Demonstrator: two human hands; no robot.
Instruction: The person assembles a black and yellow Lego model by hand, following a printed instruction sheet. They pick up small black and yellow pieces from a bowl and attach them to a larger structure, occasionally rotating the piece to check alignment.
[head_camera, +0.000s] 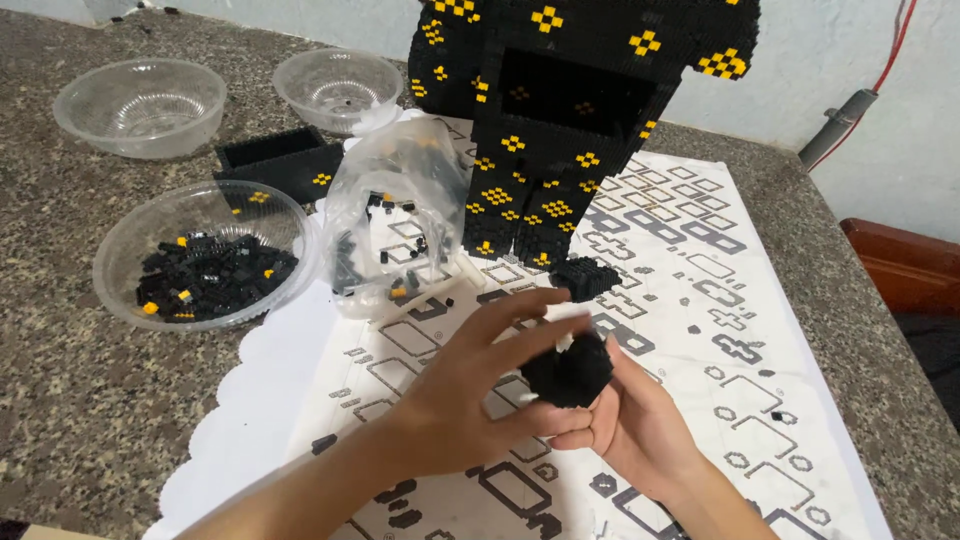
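Head view shows me both hands low over the printed sheet (700, 300). I have my right hand (640, 425) cupped under a black brick lump (568, 370), fingers curled round its lower side, while my left hand (470, 385) closes its fingertips on the top of the same lump (thumb beneath, mostly hidden). Just beyond stands the tall black-and-yellow brick model (560, 120), with a clear bag (395, 215) and a bowl of loose bricks (205, 255) to its left.

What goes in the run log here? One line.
left hand: fingers on black brick cluster | right hand: cradles cluster | nearby: black-and-yellow brick model, bowl of bricks
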